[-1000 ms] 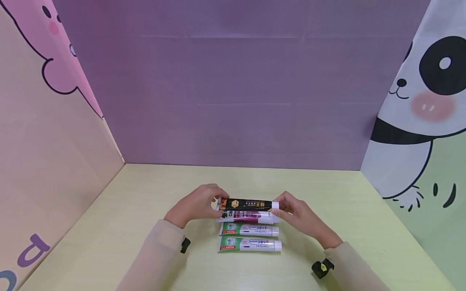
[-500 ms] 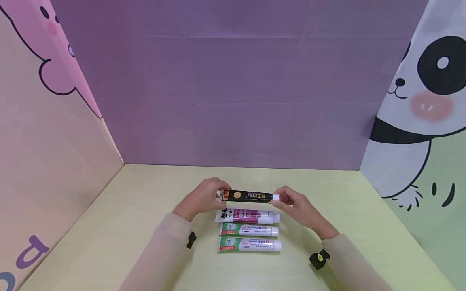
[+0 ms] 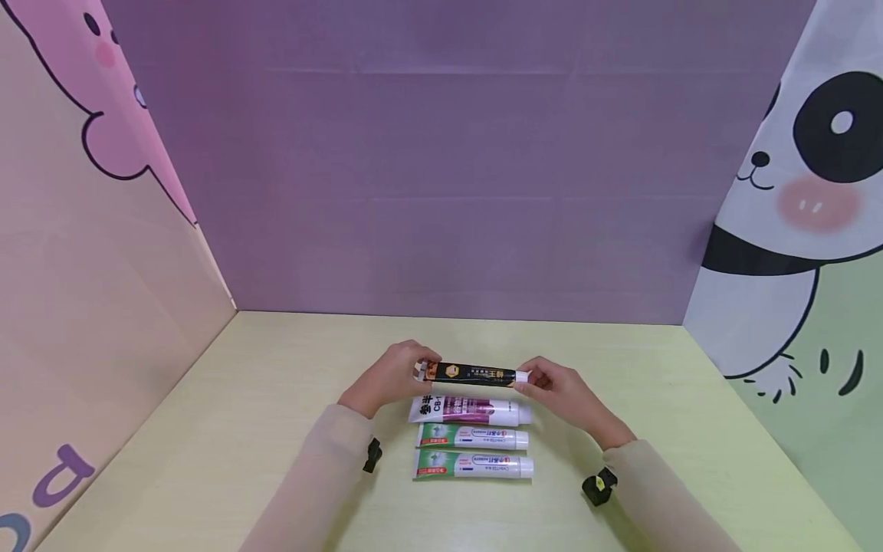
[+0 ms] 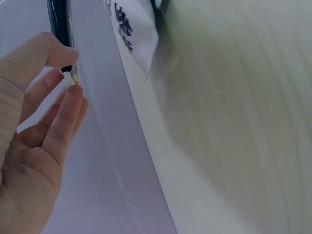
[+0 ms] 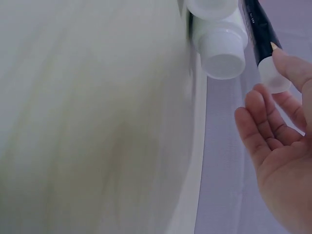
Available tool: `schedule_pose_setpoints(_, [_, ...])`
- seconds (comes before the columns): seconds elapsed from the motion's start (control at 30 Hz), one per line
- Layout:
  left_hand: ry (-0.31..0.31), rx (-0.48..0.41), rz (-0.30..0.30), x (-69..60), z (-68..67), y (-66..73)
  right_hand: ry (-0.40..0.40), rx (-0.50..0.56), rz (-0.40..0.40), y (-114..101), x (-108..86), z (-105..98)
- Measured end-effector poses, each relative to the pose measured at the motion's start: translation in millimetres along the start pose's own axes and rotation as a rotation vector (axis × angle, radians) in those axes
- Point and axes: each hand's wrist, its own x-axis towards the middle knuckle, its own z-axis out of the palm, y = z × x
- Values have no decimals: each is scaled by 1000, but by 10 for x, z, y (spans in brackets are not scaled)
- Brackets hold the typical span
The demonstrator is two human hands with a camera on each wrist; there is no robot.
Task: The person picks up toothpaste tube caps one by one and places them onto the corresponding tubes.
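Observation:
Both hands hold a black toothpaste tube (image 3: 476, 374) with a white cap, lengthwise across the middle of the table. My left hand (image 3: 393, 377) pinches its flat crimped end; in the left wrist view the thumb (image 4: 61, 52) presses on that end. At the capped end, my right hand (image 3: 569, 395) pinches between thumb and fingers, and the white cap (image 5: 273, 75) shows in the right wrist view. Just nearer lies a white and purple toothpaste tube (image 3: 472, 411). Two green and white toothpaste tubes, the farther one (image 3: 472, 437) and the nearer one (image 3: 474, 464), lie parallel below it, caps to the right.
The pale wooden table (image 3: 276, 429) meets a purple backdrop (image 3: 448, 192) at its far edge. Printed side panels stand left and right, with a panda (image 3: 766, 307) on the right one. Black wrist cameras hang at both sleeves.
Both hands have lifted the black tube away from the purple one, toward the far side, opening a gap between them. Over the last half second it has barely moved. The purple tube stays down.

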Motion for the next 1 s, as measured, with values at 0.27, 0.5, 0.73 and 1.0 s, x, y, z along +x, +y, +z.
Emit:
schedule_pose_setpoints(0.27, [-15,-21,-13,6,62,-18,-39,-54,4,19,25,8])
schedule_pose_setpoints(0.5, [-78,-32,-2,13,134,-86,-105,-83,61,17,48,29])
schedule_pose_setpoints(0.73, [-136,-42,-37,56,201,-112,-144,-116,88,4,68,40])
schedule_pose_setpoints(1.0, [-150,-48,-53,75,255,-139,-175,-146,138,10,93,47])
